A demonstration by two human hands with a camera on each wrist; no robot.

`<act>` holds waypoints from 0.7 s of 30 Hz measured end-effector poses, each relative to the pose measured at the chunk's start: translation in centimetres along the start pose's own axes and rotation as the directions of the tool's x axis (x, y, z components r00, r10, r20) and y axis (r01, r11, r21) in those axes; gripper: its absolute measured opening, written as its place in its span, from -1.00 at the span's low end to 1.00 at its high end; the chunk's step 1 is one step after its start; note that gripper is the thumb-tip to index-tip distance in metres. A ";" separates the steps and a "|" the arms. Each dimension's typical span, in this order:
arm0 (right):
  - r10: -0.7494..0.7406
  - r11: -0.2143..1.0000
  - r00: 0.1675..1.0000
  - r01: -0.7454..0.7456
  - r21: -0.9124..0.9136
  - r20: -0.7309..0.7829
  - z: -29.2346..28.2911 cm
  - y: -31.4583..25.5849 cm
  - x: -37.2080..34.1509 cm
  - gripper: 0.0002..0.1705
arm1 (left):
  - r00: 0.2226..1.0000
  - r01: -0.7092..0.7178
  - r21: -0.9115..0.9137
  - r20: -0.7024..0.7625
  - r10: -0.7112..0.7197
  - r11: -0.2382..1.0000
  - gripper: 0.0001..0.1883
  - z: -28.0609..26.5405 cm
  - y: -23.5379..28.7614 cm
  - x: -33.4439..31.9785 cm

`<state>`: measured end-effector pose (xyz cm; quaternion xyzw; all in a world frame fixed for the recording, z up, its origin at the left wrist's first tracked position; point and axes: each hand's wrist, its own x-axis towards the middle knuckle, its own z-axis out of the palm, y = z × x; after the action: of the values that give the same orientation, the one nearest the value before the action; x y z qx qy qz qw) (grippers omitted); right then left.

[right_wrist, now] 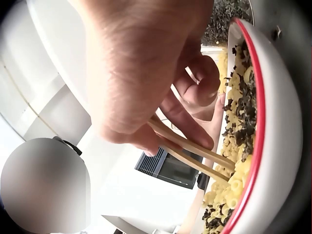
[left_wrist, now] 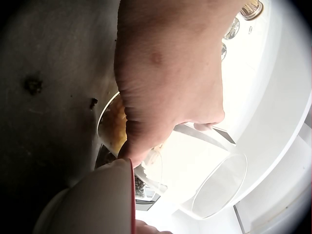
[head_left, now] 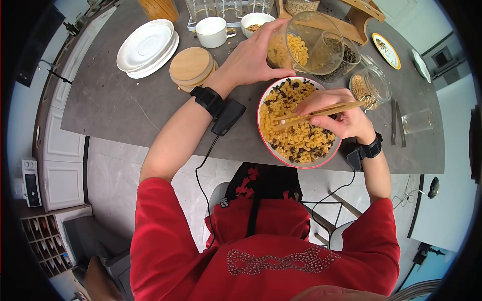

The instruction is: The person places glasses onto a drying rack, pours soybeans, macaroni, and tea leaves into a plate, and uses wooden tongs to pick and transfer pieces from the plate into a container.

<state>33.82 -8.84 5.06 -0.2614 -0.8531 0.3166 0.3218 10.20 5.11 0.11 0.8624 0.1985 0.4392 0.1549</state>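
Wooden utensil [right_wrist: 192, 145]: two slim pale prongs, its long axis lying crosswise over the bowl [right_wrist: 280, 122]; the tips point to the person's left and slightly towards the person, slanting down into the pasta [head_left: 291, 143]; the back end rises towards the bowl's right rim.
Right hand [head_left: 346, 120]: above the bowl's right half, thumb and fingers pinching the utensil, whose tips stand a little apart.
Bowl: round, white, red-rimmed, filled with short yellow pasta and dark flakes.
Glass jar [head_left: 314, 55]: just beyond the bowl's far rim, clear and wide-mouthed, yellow pasta inside; mouth upward, though any lean is hard to tell.
Left hand [head_left: 253, 57]: beyond the bowl, fingers and thumb curved round the jar.
Dark-filled container [head_left: 341, 65]: past the bowl, beside the jar.
Clip-top jar [head_left: 371, 85]: on the bench [head_left: 110, 110], right of the bowl, holding pale grains.
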 end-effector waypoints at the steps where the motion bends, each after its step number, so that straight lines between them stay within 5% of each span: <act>1: -0.003 1.000 1.000 0.003 0.001 0.004 0.0 0.1 0.1 -0.79 | 1.000 0.004 0.006 -0.002 -0.004 1.000 0.17 -0.1 0.1 0.0; 4: 0.090 0.995 0.996 -0.089 0.050 -0.015 0.1 0.3 -0.3 -0.75 | 0.994 0.080 0.013 0.071 -0.080 0.997 0.25 -0.4 0.3 0.0; 11: 0.126 0.992 0.991 -0.126 -0.003 -0.048 0.1 -0.2 -0.6 -0.79 | 1.000 0.002 0.000 -0.012 -0.002 1.000 0.14 0.0 0.1 -0.3; 18: 0.042 0.980 0.920 0.038 0.196 -0.390 -1.2 0.5 -2.4 -0.84 | 1.000 0.013 0.019 -0.010 -0.013 1.000 0.15 -0.3 0.4 -0.2; 20: -0.061 0.976 0.787 0.177 0.129 -0.614 -1.7 1.3 -2.5 -0.78 | 1.000 0.018 0.020 -0.002 -0.018 1.000 0.15 -0.2 0.4 -0.2; 21: -0.061 0.976 0.787 0.174 0.127 -0.614 -1.6 1.4 -2.4 -0.78 | 0.999 0.036 0.016 0.026 -0.036 0.999 0.20 -0.3 0.4 -0.1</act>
<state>36.93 -8.87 4.10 -0.2656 -0.6879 0.2698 0.6193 9.94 4.69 0.39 0.8656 0.2152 0.4233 0.1587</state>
